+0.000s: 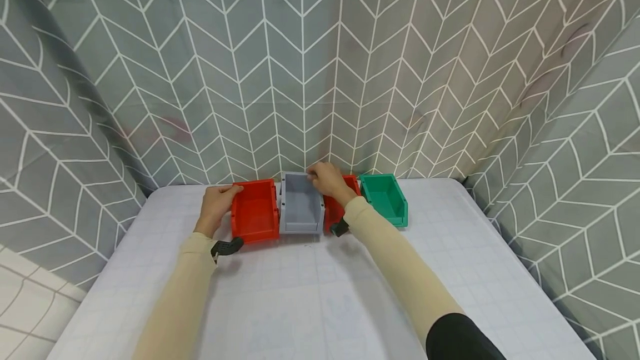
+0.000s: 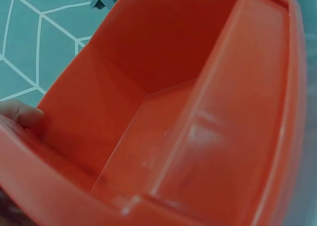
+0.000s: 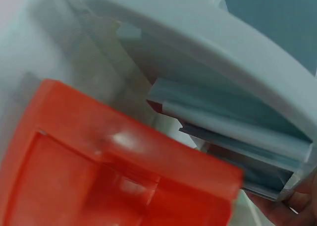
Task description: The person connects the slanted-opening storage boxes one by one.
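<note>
Four-sided plastic storage bins stand in a row on the table. My left hand (image 1: 216,204) pinches the back left rim of the leftmost red bin (image 1: 255,213); the left wrist view shows its thumb (image 2: 24,114) over the edge of that bin's wall. Right beside it is a grey bin (image 1: 302,204). My right hand (image 1: 327,179) grips the grey bin's back right corner, and its fingers (image 3: 282,212) show at the lower right of the right wrist view. Under the right wrist lies a second red bin (image 1: 334,214), partly hidden. All the bins' visible insides hold nothing.
A green bin (image 1: 385,199) ends the row on the right. The row sits near the far edge of the white-covered table (image 1: 280,304). Behind it hangs a grey patterned curtain (image 1: 320,71), which also lines both sides.
</note>
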A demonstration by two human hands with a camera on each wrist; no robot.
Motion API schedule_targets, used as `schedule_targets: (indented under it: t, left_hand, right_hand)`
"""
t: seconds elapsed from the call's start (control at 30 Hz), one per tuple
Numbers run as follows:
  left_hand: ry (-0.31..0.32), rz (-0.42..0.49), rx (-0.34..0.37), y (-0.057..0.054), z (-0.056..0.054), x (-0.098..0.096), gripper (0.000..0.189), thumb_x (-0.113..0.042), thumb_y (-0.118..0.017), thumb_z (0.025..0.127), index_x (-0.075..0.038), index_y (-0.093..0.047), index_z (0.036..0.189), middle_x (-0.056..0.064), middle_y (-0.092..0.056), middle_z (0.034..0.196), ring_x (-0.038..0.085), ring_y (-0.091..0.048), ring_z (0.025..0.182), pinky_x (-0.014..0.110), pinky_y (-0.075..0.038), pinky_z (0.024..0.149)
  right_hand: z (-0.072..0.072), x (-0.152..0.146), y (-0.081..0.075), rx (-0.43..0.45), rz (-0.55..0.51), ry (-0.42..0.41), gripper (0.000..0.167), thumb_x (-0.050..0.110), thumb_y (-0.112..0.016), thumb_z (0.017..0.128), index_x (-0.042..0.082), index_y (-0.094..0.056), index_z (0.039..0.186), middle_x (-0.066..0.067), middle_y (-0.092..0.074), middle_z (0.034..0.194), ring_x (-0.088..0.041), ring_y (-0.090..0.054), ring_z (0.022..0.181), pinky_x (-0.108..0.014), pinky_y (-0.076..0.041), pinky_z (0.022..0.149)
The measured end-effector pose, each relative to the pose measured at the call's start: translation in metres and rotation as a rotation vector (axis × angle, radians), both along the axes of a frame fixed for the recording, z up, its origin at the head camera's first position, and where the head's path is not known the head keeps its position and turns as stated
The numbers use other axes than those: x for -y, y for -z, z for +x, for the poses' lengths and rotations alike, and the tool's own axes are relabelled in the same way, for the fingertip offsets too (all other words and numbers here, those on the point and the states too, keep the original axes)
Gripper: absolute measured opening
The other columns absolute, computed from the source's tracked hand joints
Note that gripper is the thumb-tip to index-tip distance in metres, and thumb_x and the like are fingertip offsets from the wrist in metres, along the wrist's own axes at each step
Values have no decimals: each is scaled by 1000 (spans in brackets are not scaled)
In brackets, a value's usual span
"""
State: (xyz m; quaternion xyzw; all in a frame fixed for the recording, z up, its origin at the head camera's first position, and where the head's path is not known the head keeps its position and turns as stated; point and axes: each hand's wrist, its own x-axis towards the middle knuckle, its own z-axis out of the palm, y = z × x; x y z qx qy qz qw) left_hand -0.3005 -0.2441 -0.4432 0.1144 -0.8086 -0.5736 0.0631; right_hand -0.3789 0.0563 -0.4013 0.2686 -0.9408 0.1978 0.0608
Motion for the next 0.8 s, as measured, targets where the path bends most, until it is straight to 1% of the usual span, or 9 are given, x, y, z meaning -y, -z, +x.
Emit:
schedule_targets:
  t: [0.1, 0.2, 0.27, 0.37, 0.43, 0.6, 0.67, 0.7, 0.8]
  left_hand:
    - [-3, -1, -2, -3, 1, 1, 47, -30, -62, 104, 3, -66, 136, 23, -67, 129, 30, -64, 109, 27, -55, 84]
    - [-6, -26, -7, -7, 2, 2, 48, -32, -61, 103, 3, -66, 136, 23, -67, 129, 32, -63, 111, 32, -55, 89]
    - [-14, -41, -17, -11, 3, 3, 48, -32, -61, 103, 3, -67, 135, 24, -68, 128, 32, -63, 110, 34, -54, 90]
    - [-28, -52, -29, -19, 5, 3, 48, -32, -61, 102, 2, -68, 134, 24, -68, 127, 33, -61, 109, 36, -52, 89]
    - [-26, -61, -39, -24, 8, 3, 48, -33, -60, 102, 2, -68, 134, 24, -68, 127, 34, -60, 110, 38, -51, 90]
    - [-13, -93, -63, -36, 14, 0, 49, -34, -57, 103, 1, -68, 135, 24, -68, 126, 35, -60, 113, 45, -50, 97]
    - [-14, -99, -78, -41, 16, -1, 48, -34, -57, 103, 2, -69, 133, 25, -69, 124, 36, -61, 111, 46, -51, 96]
    - [-17, -99, -85, -44, 17, -3, 48, -33, -57, 103, 2, -70, 132, 25, -69, 123, 36, -62, 110, 45, -52, 95]
    - [-19, -98, -103, -52, 21, -6, 47, -33, -57, 103, 3, -72, 129, 24, -70, 120, 36, -65, 106, 41, -55, 90]
  right_hand:
    - [-1, 2, -5, 28, -27, -18, 29, 9, -64, 101, 1, -73, 128, -12, -72, 124, -30, -67, 114, -44, -55, 97]
    - [-1, 0, -12, 53, -51, -43, 30, 4, -62, 100, -3, -72, 127, -16, -71, 124, -31, -67, 115, -41, -55, 99]
    - [0, -3, -17, 59, -66, -58, 30, 2, -60, 99, -5, -72, 126, -19, -71, 122, -32, -68, 113, -40, -54, 99]
    - [1, -9, -25, 42, -75, -67, 29, 1, -59, 99, -6, -73, 123, -21, -72, 120, -34, -66, 113, -40, -53, 100]
    - [3, -13, -31, 44, -94, -68, 27, 1, -58, 99, -6, -74, 119, -21, -73, 113, -35, -66, 106, -40, -54, 95]
    - [9, -26, -42, 21, -140, -78, 25, -1, -58, 97, -5, -76, 114, -19, -71, 104, -28, -59, 87, -37, -52, 82]
    - [11, -30, -46, -2, -158, -79, 25, -1, -59, 96, -5, -76, 114, -18, -72, 104, -25, -58, 85, -36, -52, 81]
    - [12, -32, -47, -14, -165, -80, 24, -2, -59, 96, -5, -77, 111, -18, -71, 100, -25, -57, 82, -35, -51, 79]
    - [16, -38, -53, -40, -175, -68, 24, -2, -60, 94, -4, -78, 110, -15, -73, 97, -25, -59, 83, -35, -51, 78]
